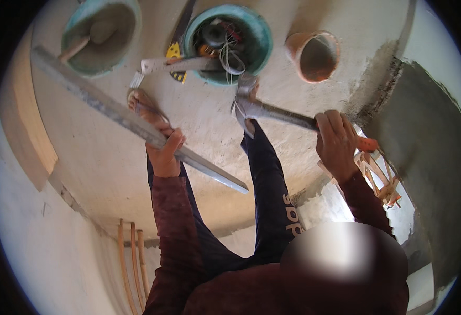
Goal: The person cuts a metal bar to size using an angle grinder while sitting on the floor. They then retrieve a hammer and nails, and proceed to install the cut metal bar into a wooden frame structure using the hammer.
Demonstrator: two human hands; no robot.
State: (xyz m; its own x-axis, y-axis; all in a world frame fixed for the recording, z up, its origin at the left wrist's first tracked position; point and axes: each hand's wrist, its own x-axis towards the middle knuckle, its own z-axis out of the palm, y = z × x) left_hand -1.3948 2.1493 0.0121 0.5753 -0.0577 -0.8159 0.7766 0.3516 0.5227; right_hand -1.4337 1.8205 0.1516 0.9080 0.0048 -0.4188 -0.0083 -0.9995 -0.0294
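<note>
My left hand (166, 152) is closed around a long grey metal bar (99, 105), which slants from the upper left down to a bright end between my legs. In my right hand (337, 142) is a hammer (283, 114), gripped near the orange end of its dark handle. The hammer's metal head points away to the left, over my right foot and just below a teal tub (266, 47). Inside that tub lie a loop of pale cord (230, 58) and several tools too jumbled to tell apart. The bar and the hammer are apart.
A teal bucket (131, 47) stands far left, with a wooden-looking handle in it. An orange-rimmed bucket (292, 50) is far right. A yellow-handled saw (174, 51) lies beside the tub. Wooden sticks (134, 262) lean lower left; a wooden frame (380, 181) stands right, by dark plaster (419, 131).
</note>
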